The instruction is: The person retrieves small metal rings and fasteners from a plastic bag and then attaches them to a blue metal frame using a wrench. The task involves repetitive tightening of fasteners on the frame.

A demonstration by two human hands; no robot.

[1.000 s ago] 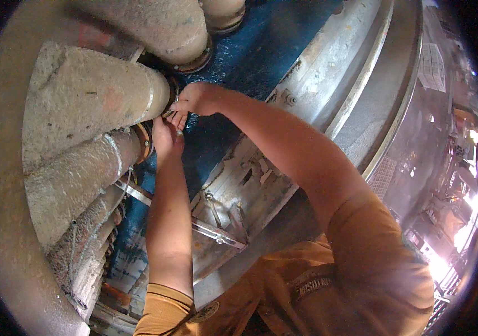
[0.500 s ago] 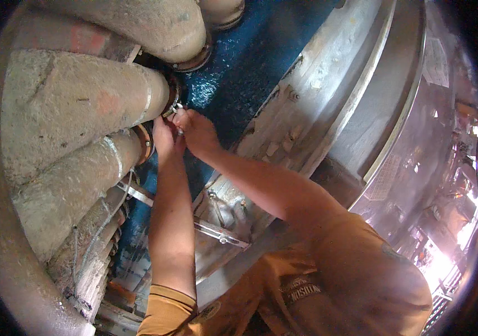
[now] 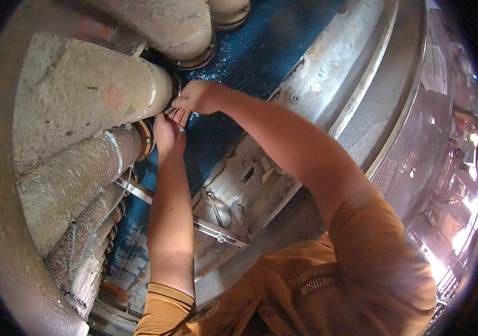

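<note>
Both my hands reach up to where a thick, rough grey insulated pipe meets a blue machine casing. My right hand is at the pipe's end, its fingers bent in against the joint. Just below it, my left hand presses its fingers into the same gap beside a rusty flange ring. The fingertips of both hands nearly touch. Whatever they grip is hidden in the dark gap.
More insulated pipes run above and below the one I touch. A pale grey metal rim curves along the right of the casing. Thin metal brackets cross the worn panel under my forearms. A bright workshop area lies far right.
My right hand dropped toward the left hand half a second ago and is back up at the pipe end. My left hand has stayed at the flange.
</note>
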